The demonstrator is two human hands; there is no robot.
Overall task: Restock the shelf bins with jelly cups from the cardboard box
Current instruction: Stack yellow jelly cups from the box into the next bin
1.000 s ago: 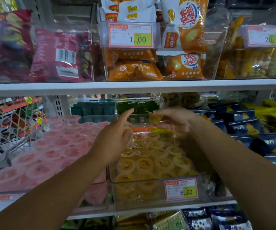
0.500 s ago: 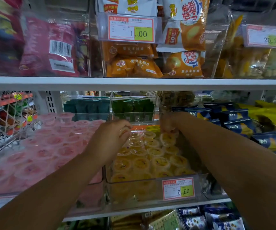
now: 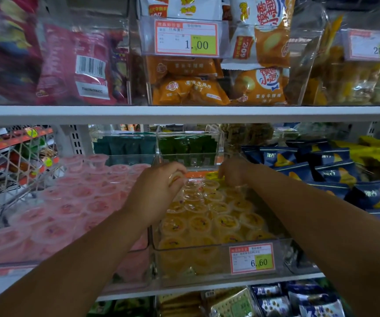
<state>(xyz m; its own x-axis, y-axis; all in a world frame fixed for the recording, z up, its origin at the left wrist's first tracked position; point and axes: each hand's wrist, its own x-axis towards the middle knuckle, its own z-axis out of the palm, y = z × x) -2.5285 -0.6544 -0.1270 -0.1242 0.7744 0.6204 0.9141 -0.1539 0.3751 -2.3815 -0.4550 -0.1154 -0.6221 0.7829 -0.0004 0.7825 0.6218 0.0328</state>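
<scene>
A clear shelf bin (image 3: 198, 250) on the middle shelf holds several yellow jelly cups (image 3: 225, 223) in rows. My left hand (image 3: 157, 188) is over the bin's back left, fingers closed on a yellow jelly cup (image 3: 176, 177). At the bin's back right, my right hand (image 3: 233, 171) has its fingers curled down onto another yellow cup (image 3: 212, 176) in the rear row. Left of this bin, a second clear bin (image 3: 8, 264) is heaped with pink jelly cups (image 3: 70, 207). The cardboard box is out of view.
A price tag reading 6.60 (image 3: 251, 258) is clipped to the yellow bin's front. Green packets in clear bins (image 3: 189, 145) stand behind. Blue snack bags (image 3: 330, 172) lie to the right. The upper shelf edge (image 3: 189, 114) hangs just above my hands.
Both hands dropped from above the bin down to its rear row. The right hand carried a yellow cup down to the back; the left hand's fingers closed.
</scene>
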